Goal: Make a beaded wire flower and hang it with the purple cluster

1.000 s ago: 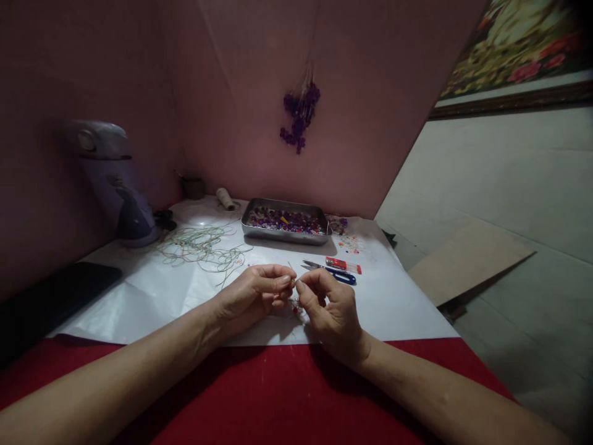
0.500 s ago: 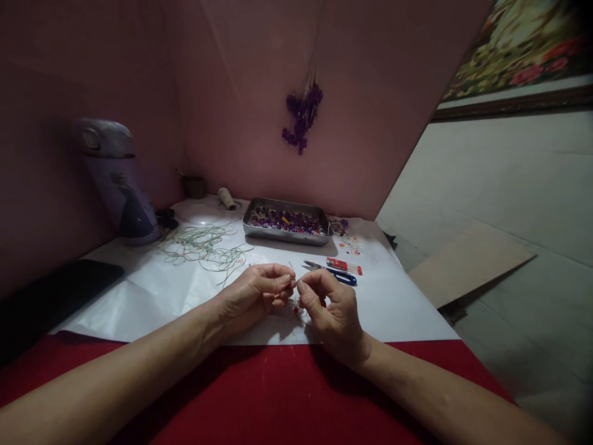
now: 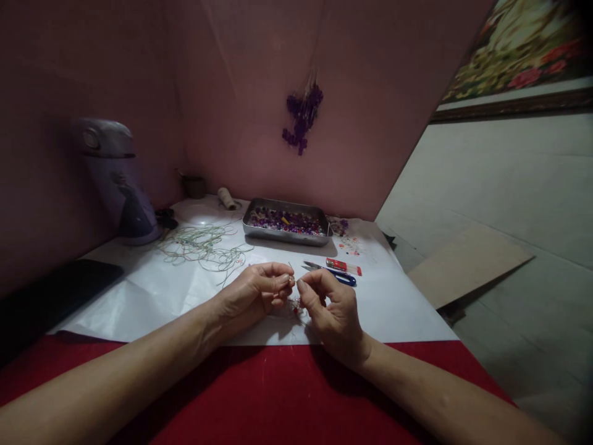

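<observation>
My left hand is closed in a pinch on a thin pale cord, whose tip pokes up above the fingers. Close beside it, my right hand pinches the cord too, thumb against forefinger. What lies right between the fingertips is too small to make out. A little cluster of clear and red beads shows below the fingertips, partly covered by the right hand. Just beyond the right hand lie blue-handled thread snips and a red-labelled clear packet.
A metal tray of purple, red and clear beads stands at the back. Tangled pale green cord lies left, near a thread spool and a purple bottle. Loose beads lie right of the tray. Purple beadwork hangs against the pink wall.
Almost nothing differs. Both hands keep their pinch in the same place, with only a very slight shift of the left fingertips and the cord tip.
</observation>
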Demonstrator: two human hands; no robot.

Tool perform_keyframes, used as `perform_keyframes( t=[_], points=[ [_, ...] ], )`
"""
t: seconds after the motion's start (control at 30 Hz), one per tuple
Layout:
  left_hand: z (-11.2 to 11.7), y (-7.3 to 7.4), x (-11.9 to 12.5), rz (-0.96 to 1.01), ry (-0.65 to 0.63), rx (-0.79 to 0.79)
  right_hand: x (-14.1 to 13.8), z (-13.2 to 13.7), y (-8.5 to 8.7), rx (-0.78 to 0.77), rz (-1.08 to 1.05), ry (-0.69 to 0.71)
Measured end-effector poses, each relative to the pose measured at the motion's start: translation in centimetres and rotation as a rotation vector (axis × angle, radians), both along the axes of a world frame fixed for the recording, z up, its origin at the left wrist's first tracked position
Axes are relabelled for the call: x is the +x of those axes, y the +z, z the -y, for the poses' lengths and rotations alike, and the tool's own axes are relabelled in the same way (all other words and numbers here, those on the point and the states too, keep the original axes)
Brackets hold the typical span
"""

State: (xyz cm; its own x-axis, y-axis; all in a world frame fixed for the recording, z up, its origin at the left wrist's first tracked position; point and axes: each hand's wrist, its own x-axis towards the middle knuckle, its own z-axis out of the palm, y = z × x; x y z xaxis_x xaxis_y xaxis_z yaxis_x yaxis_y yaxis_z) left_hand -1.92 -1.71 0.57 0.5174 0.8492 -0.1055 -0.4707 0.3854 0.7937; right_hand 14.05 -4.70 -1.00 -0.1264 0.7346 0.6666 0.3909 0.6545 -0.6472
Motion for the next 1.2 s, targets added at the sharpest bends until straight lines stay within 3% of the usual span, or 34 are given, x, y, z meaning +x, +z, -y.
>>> perform_keyframes(
  t=[1.2],
  points=[
    [0.26, 0.45, 0.07, -0.012, -0.006, -0.02, -0.04, 0.09, 0.1, -0.005, 0.019, -0.013]
  ],
)
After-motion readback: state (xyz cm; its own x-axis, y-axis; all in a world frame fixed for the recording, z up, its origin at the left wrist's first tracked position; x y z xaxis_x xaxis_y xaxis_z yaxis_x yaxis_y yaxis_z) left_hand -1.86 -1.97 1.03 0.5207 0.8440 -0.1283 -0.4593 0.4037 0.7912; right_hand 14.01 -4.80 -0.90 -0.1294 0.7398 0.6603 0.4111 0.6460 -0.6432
